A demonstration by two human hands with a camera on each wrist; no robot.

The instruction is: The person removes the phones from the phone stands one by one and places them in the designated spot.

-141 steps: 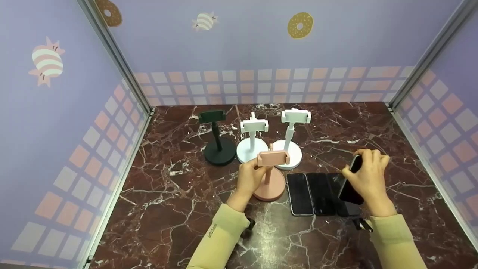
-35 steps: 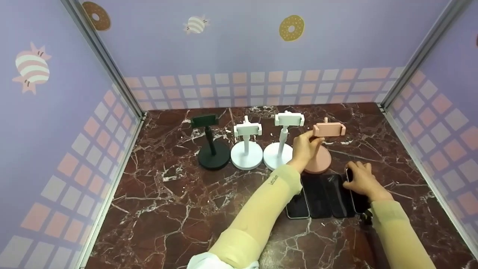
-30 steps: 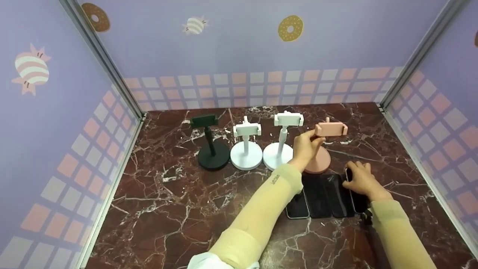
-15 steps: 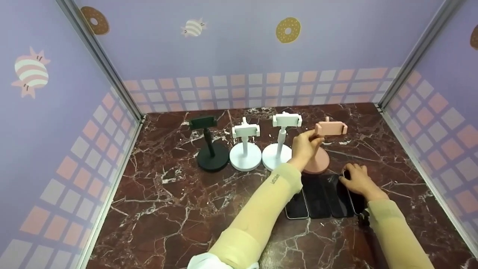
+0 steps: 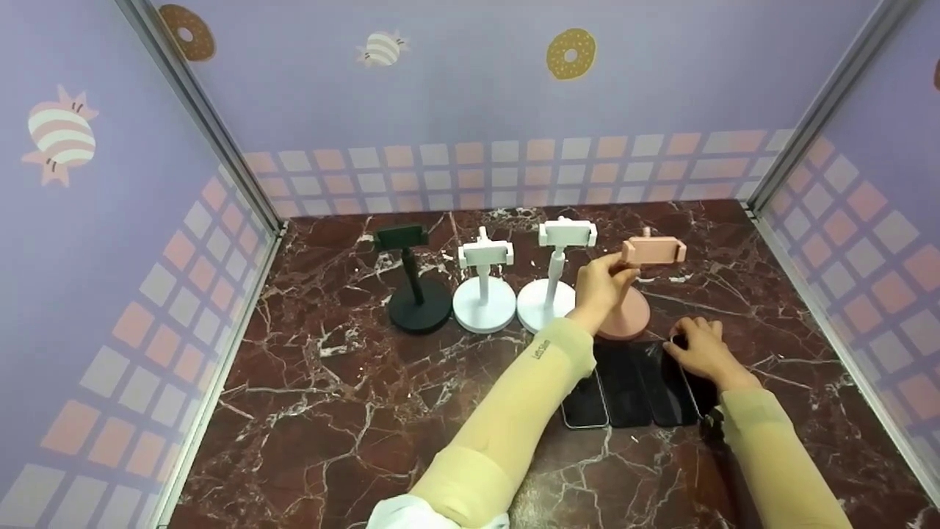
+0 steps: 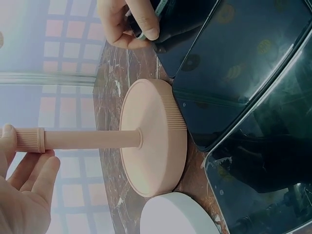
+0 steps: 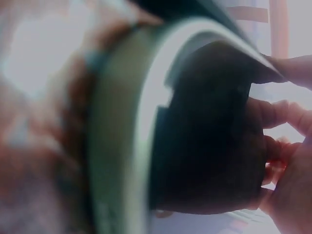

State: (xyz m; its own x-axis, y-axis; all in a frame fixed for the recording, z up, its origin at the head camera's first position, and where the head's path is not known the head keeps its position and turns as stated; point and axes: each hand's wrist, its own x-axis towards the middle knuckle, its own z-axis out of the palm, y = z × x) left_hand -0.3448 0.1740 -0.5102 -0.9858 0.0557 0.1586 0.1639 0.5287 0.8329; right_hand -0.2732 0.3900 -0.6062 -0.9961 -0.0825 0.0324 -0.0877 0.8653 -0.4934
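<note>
Since 4.7 seconds ago the pink plastic phone stand with a round ribbed base point(image 5: 628, 308) has been carried from the front of the row to its right end, just beside the taller white plastic stand point(image 5: 552, 283), and the dark glossy rectangular phone point(image 5: 698, 386), then held tilted in the air, has been brought down to the right end of the line of flat black glass-fronted phones point(image 5: 630, 383). Over the last half second little is changed. The thin ribbed stem of the pink stand is gripped by the left hand point(image 5: 602, 288), fingers curled round it under the flat clamp, and its disc base is set on the polished dark red marble-patterned tabletop point(image 5: 330, 397). The top edge of the rightmost phone is pinched by the right hand point(image 5: 698, 349), fingers curled over it; the rounded pale edge is seen close and blurred from the right wrist. A shorter white stand point(image 5: 483, 290) and a matte black stand point(image 5: 415, 290) are seen further left
</note>
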